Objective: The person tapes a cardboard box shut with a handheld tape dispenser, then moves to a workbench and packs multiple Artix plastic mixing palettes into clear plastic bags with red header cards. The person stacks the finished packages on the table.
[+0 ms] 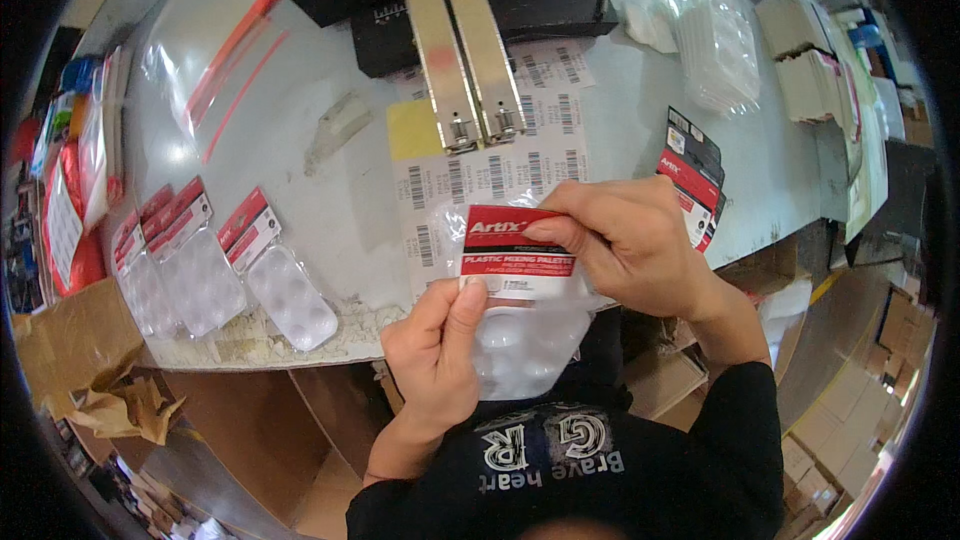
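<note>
1. Both hands hold one thing: a clear plastic palette in a bag (530,335) with a red and white header card (512,250). It hangs in the air between the surface (330,210) edge and your chest, not resting on anything.
2. Your left hand (435,355) is closed in a pinch on the card's lower left corner, thumb on top. Your right hand (625,245) is closed on the card's upper right edge, fingertips over the front.
3. Risk: both grips sit on the card only. The palette's weight hangs below, so the card can bend or tear at the fold if you pull the hands apart.
4. Risk: the bag looks slick. If either pinch loosens, the pack likely drops past the surface edge into the cartons (690,380) below.
5. Risk: the card can seat crooked. Your right fingers cover its top edge, so I cannot tell whether it sits square.
6. Finished packs (215,265) lie near the left edge of the surface, close to the drop. An elbow swing can knock them off.
7. The metal sealer bars (465,50) stand well ahead of your hands, over the label sheets (490,175). Mind your fingers there.
</note>
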A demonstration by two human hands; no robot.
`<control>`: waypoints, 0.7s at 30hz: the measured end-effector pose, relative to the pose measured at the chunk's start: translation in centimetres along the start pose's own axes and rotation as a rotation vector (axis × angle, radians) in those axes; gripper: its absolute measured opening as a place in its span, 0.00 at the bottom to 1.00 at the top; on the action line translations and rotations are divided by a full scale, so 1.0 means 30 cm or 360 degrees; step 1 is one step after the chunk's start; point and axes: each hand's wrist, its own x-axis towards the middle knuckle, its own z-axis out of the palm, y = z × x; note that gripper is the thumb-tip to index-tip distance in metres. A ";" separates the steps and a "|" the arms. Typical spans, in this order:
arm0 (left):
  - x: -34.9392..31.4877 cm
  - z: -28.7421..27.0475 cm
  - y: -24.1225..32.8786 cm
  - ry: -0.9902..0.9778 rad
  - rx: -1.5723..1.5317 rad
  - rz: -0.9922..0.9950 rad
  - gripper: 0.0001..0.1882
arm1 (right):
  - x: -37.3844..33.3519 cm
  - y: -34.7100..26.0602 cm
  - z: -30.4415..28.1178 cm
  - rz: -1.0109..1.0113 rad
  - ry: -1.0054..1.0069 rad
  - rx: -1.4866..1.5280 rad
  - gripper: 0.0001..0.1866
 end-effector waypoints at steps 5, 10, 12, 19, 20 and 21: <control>0.020 -0.016 -0.014 0.0310 -0.0098 0.0031 0.11 | -0.021 0.026 -0.053 0.0336 0.0239 0.0182 0.09; 0.024 -0.019 -0.049 0.0381 -0.0267 -0.0048 0.12 | -0.113 0.019 -0.038 0.0992 -0.0302 0.0923 0.07; 0.020 -0.015 -0.059 0.0352 -0.0280 -0.0051 0.12 | -0.131 0.035 -0.025 0.0994 -0.0228 0.1025 0.08; 0.019 -0.004 -0.051 0.0317 -0.0213 -0.0093 0.11 | -0.158 0.059 0.016 0.0933 -0.0095 0.1040 0.05; 0.015 -0.008 -0.041 0.0295 -0.0182 -0.0123 0.11 | -0.163 0.055 0.017 0.0933 -0.0111 0.0984 0.05; -0.002 -0.014 -0.023 0.0284 -0.0137 -0.0165 0.11 | -0.172 0.047 0.010 0.0930 -0.0128 0.0928 0.04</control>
